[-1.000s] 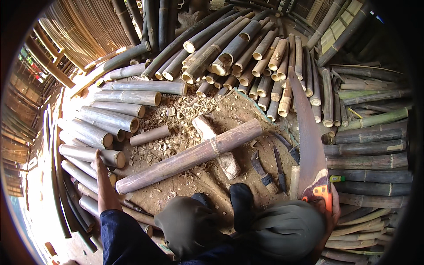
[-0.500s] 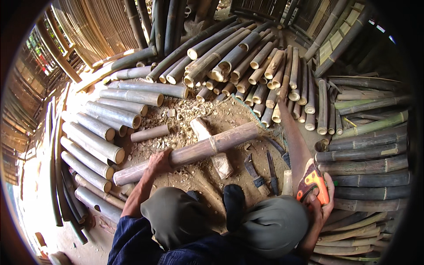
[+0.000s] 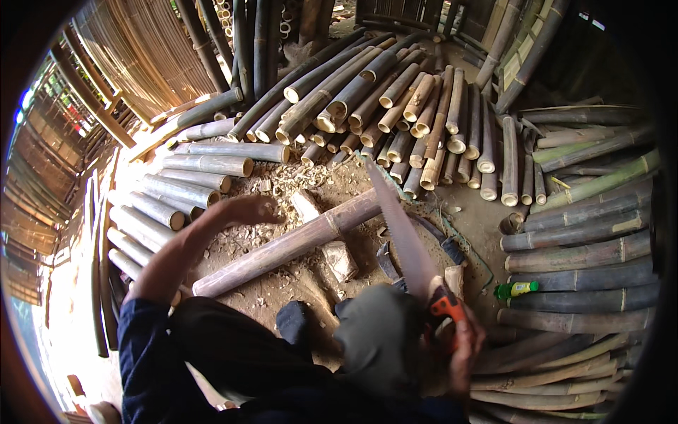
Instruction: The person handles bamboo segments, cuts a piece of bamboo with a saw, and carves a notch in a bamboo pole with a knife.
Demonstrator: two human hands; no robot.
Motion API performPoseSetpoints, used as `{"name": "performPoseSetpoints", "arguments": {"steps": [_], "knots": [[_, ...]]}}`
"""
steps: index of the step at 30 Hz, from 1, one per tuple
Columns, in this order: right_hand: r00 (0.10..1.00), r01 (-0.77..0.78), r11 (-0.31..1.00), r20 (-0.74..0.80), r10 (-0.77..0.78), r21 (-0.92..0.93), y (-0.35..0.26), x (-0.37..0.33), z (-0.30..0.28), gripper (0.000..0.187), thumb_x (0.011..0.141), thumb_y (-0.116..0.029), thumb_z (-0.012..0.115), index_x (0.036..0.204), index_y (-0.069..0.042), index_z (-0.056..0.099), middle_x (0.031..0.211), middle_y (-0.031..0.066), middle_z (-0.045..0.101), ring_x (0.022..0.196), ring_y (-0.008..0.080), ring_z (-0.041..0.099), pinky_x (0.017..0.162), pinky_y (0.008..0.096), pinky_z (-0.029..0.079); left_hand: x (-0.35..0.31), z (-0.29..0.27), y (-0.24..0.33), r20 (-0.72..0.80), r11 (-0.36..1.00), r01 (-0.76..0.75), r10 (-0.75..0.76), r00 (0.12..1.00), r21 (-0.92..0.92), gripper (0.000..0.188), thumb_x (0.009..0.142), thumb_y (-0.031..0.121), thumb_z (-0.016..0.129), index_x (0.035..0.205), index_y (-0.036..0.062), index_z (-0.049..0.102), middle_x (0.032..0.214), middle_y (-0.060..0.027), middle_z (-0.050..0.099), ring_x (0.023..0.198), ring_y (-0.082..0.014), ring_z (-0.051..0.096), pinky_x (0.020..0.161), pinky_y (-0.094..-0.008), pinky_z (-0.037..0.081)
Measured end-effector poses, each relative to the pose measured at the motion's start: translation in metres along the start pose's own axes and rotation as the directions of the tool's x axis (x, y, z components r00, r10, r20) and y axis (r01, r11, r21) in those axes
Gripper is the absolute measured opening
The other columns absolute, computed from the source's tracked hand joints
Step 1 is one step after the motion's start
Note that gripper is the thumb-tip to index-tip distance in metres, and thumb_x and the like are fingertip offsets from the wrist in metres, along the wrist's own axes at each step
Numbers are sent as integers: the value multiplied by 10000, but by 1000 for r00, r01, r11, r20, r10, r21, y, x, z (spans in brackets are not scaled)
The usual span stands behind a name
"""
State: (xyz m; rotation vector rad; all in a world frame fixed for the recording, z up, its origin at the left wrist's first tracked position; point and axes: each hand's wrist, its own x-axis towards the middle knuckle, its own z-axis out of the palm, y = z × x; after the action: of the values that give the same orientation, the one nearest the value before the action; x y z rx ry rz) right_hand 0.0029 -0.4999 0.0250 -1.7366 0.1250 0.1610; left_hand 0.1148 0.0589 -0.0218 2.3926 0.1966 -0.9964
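My right hand (image 3: 462, 346) grips the orange and black handle of a handsaw (image 3: 405, 237), whose long blade points up and away, passing close by the far right end of a thick bamboo pole (image 3: 282, 251). The pole lies slantwise across a pale wooden block (image 3: 339, 260) on the ground. Above the pole, off its surface, my left hand (image 3: 251, 209) is stretched over the shavings; its fingers are smeared. A curved blade tool (image 3: 387, 260) lies beside the saw, partly hidden by my knee.
Cut bamboo lengths (image 3: 212, 166) lie along the left, and a large stack of bamboo (image 3: 395, 113) fills the far side. More poles (image 3: 579, 261) are piled at the right, with a green bottle (image 3: 515, 289) on them. Wood shavings (image 3: 282, 184) cover the ground ahead.
My left hand has let go of the bamboo pole and moved up and away from it. The saw in my right hand has swung left toward the pole's far end. My view has shifted.
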Motion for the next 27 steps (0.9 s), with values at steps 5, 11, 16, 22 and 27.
{"name": "performPoseSetpoints", "arguments": {"steps": [5, 11, 16, 22, 27], "knots": [[988, 71, 997, 136, -68, -11, 1, 27, 46, 493, 1020, -319, 627, 1382, 15, 657, 922, 53, 684, 734, 86, 580, 663, 259, 489, 82, 40, 54, -229, 984, -178, 174, 958, 5, 887, 911, 729, 674, 1467, 44, 574, 1423, -259, 628, 1355, -356, 588, 1128, -475, 498], [943, 279, 944, 235, -235, -175, 38, 48, 54, 539, 1025, -306, 655, 1388, 91, 621, 1127, 231, 749, 966, 284, 748, 855, 376, 580, 156, 157, 80, -641, 944, -12, -214, 737, -329, 775, 1002, 778, 376, 1307, 158, 727, 1160, -245, 751, 1156, -443, 690, 1019, -539, 504], [941, 291, 937, 233, -244, -194, 42, 47, 60, 543, 1023, -293, 655, 1379, 114, 613, 1204, 299, 728, 1105, 383, 744, 951, 436, 573, 139, 163, 90, -608, 946, -47, -167, 776, -320, 738, 1015, 750, 385, 1227, 154, 766, 1098, -226, 766, 1117, -438, 703, 978, -533, 523], [908, 407, 866, 231, -350, -289, 33, 31, 75, 523, 1020, -254, 626, 1403, 102, 600, 1206, 294, 729, 1093, 407, 746, 951, 447, 572, 133, 157, 88, -547, 976, -54, -72, 834, -211, 782, 973, 786, 450, 1183, 100, 760, 1065, -255, 762, 1089, -433, 714, 972, -536, 520], [920, 377, 861, 249, -304, -341, 9, 12, 84, 513, 1011, -248, 624, 1399, 88, 612, 1175, 293, 734, 1053, 398, 756, 914, 448, 575, 137, 157, 83, -561, 974, -78, -55, 826, -211, 797, 951, 805, 479, 1151, 86, 759, 1028, -255, 765, 1066, -432, 722, 959, -549, 514]]}}
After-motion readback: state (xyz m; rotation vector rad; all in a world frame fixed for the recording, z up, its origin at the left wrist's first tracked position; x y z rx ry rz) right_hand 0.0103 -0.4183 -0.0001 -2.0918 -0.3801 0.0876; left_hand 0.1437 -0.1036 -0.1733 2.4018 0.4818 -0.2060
